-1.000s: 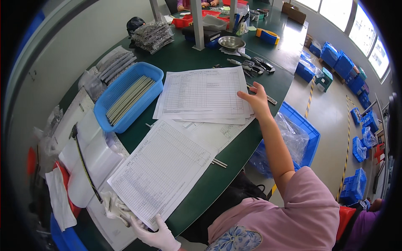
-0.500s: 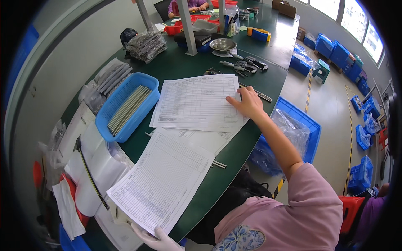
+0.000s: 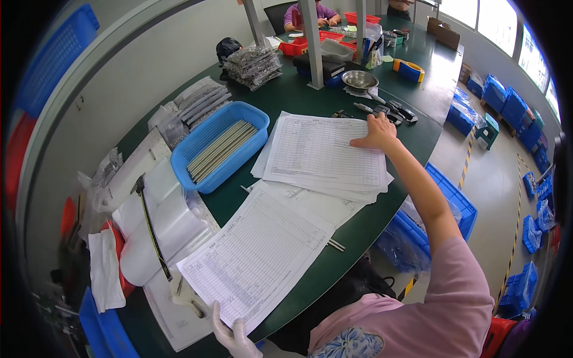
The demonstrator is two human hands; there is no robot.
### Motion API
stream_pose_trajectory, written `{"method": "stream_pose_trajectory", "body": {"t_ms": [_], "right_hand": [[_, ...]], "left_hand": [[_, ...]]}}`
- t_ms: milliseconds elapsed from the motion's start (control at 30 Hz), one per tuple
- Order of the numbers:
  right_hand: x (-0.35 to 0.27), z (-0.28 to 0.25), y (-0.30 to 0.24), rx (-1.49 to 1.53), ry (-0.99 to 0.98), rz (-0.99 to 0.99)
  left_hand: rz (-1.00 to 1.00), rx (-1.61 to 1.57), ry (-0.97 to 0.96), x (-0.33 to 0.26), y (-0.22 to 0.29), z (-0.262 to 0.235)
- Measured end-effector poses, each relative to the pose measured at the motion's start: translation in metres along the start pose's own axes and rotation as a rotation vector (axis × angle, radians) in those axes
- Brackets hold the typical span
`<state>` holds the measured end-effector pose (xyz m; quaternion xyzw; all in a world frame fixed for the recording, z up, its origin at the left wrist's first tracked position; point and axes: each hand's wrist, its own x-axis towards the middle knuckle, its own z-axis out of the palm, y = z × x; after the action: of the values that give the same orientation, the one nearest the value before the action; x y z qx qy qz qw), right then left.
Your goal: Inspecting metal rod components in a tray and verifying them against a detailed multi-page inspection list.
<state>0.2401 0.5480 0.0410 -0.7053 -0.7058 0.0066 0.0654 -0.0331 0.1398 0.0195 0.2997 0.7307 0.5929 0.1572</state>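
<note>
My left hand (image 3: pixel 234 338), in a white glove, grips the lower corner of a printed form (image 3: pixel 256 256) with thumb and fingers. This form slants across the near part of the table. Farther off lies a stack of printed sheets (image 3: pixel 325 152), its edges slightly fanned. My bare right hand (image 3: pixel 380 132) is at the stack's upper right edge, thumb on the top sheet and fingers over the border. Another sheet (image 3: pixel 325 206) lies partly covered between them. The ends of thin metal rods (image 3: pixel 336 244) stick out from under the papers.
A blue basket (image 3: pixel 259 134) of long rods (image 3: pixel 224 149) stands left of the papers. Nearer lie clear plastic sheets (image 3: pixel 152 232) and a black-and-yellow caliper-like tool (image 3: pixel 152 227). Beyond are a metal bowl (image 3: pixel 360 80) and micrometers (image 3: pixel 397 110). Blue crates (image 3: pixel 468 218) sit at right. Another person (image 3: pixel 325 13) sits far off.
The whole view has swung left, so things appear farther right. The upper stack's top sheets have shifted and fanned slightly under my right hand. My left hand still holds the lower form.
</note>
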Motion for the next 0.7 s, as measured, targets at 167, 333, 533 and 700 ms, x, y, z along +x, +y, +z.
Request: {"method": "stream_pose_trajectory", "body": {"t_ms": [167,333,533,700], "right_hand": [[0.005,-0.015,0.017,0.218,-0.083,0.003],[0.015,-0.035,0.022,0.088,-0.206,-0.125],[0.049,-0.009,-0.041,0.026,0.09,-0.405],[0.08,0.045,-0.13,0.21,0.161,-0.291]], "left_hand": [[-0.005,-0.149,-0.011,0.005,-0.013,0.001],[-0.013,-0.117,-0.004,0.007,-0.012,0.003],[-0.026,-0.117,0.015,0.004,-0.003,0.009],[-0.074,-0.118,0.001,0.005,-0.005,0.003]]}}
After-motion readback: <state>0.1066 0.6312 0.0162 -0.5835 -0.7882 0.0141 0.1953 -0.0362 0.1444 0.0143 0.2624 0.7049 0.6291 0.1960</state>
